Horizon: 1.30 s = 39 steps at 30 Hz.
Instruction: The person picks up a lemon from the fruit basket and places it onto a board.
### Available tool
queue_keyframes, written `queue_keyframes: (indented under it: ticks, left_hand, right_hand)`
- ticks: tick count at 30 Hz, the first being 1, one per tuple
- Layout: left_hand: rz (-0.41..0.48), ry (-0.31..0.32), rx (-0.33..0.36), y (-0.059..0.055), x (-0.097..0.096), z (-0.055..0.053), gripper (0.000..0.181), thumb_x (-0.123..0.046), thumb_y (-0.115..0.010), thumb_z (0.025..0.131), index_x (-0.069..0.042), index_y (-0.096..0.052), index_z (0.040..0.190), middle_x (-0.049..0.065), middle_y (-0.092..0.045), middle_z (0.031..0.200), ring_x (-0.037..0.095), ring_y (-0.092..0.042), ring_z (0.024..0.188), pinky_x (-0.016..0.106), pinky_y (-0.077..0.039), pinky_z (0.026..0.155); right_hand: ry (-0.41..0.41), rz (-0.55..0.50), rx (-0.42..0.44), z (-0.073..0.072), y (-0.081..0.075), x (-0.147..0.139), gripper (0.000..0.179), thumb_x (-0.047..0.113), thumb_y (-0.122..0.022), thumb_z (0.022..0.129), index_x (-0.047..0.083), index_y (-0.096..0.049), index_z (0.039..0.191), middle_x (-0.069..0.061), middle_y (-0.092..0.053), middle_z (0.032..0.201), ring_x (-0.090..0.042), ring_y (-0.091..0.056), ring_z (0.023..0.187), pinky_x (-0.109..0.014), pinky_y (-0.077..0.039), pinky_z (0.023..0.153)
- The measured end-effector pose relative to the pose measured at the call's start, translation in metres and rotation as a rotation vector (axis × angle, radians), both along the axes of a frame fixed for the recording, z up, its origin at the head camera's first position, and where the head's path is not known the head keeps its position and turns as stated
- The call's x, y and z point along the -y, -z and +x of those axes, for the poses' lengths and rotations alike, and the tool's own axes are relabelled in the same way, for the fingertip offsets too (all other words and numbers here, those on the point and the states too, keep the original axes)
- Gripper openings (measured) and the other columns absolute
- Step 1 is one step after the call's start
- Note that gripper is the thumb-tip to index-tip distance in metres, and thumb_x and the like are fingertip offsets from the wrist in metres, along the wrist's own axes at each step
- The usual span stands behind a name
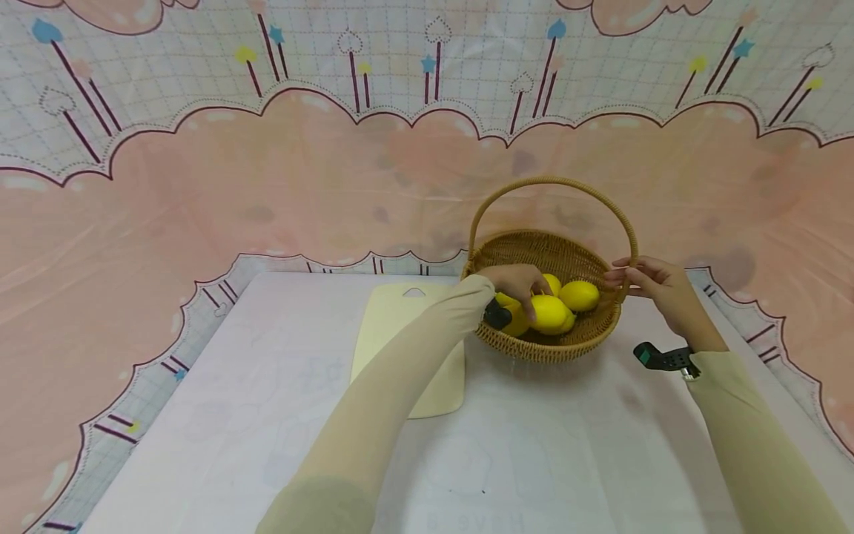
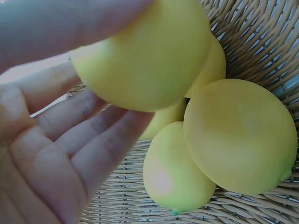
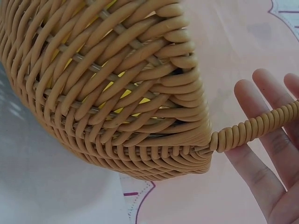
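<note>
A brown wicker basket [image 1: 603, 334] with a tall arched handle [image 1: 555, 181] stands at the back right of the table, and several yellow lemons [image 1: 580, 295] lie in it. My left hand [image 1: 517, 280] reaches in over the rim. In the left wrist view, it holds a lemon [image 2: 145, 56] between the thumb above and the fingers below; two more lemons [image 2: 240, 135] lie close beside it. My right hand [image 1: 667, 293] is at the handle's right base. The right wrist view shows its nearly straight fingers [image 3: 273, 140] behind the handle, touching it.
A cream cutting board [image 1: 387, 319] lies on the white-covered table [image 1: 267, 386] left of the basket, partly hidden by my left sleeve. Behind stands a pink patterned cloth backdrop [image 1: 333, 193]. A black wrist camera [image 1: 660, 357] juts from my right wrist.
</note>
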State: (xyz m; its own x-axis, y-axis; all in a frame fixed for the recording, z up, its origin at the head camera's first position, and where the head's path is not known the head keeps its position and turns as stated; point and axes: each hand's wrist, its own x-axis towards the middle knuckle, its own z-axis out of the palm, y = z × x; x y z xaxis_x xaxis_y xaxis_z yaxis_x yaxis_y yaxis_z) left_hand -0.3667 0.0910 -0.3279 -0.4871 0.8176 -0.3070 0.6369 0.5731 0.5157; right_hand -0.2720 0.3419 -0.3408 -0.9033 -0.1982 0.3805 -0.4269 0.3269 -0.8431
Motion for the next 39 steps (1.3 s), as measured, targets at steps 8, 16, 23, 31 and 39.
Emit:
queue_keyframes:
  ticks: [8,16,23,31,39]
  left_hand:
    - [0.127,-0.094,0.03,-0.003,0.008,0.001,0.067,-0.015,-0.077,0.078,-0.008,-0.048,0.137,0.009,-0.05,0.14,0.022,-0.048,0.128,0.027,-0.044,0.103]
    - [0.23,-0.169,-0.005,-0.014,0.021,0.003,0.062,-0.017,-0.077,0.078,-0.01,-0.053,0.134,0.008,-0.056,0.134,0.02,-0.054,0.12,0.027,-0.047,0.098]
    - [0.28,-0.218,-0.035,-0.023,0.034,0.007,0.061,-0.022,-0.077,0.078,-0.012,-0.053,0.133,0.005,-0.057,0.133,0.019,-0.056,0.118,0.027,-0.047,0.098]
    - [0.345,-0.244,-0.048,-0.029,0.052,0.016,0.061,-0.023,-0.078,0.077,-0.013,-0.054,0.132,0.003,-0.057,0.133,0.018,-0.058,0.115,0.025,-0.049,0.095]
    - [0.423,-0.286,-0.003,-0.029,0.073,0.021,0.064,-0.02,-0.079,0.075,-0.01,-0.053,0.133,0.005,-0.056,0.133,0.019,-0.056,0.117,0.026,-0.048,0.097]
  right_hand:
    - [-0.01,-0.005,0.006,0.0,0.001,-0.001,0.025,0.011,-0.047,0.098,-0.003,-0.06,0.114,0.013,-0.072,0.091,0.0,-0.068,0.087,-0.014,-0.054,0.074]
    - [0.004,0.011,0.018,0.002,0.0,-0.001,0.023,0.012,-0.047,0.098,0.0,-0.061,0.113,0.014,-0.071,0.091,0.001,-0.067,0.088,-0.013,-0.054,0.074]
    - [0.0,0.007,0.017,0.003,0.001,-0.001,0.024,0.01,-0.047,0.098,-0.004,-0.06,0.113,0.013,-0.072,0.091,0.0,-0.068,0.088,-0.014,-0.054,0.074]
    - [0.002,-0.006,0.029,0.005,0.002,-0.002,0.024,0.011,-0.047,0.098,-0.003,-0.061,0.112,0.013,-0.072,0.09,0.001,-0.067,0.088,-0.014,-0.055,0.073]
    - [0.011,-0.01,0.019,0.004,0.002,-0.002,0.023,0.011,-0.048,0.098,-0.003,-0.061,0.111,0.013,-0.072,0.089,0.001,-0.067,0.087,-0.013,-0.054,0.073]
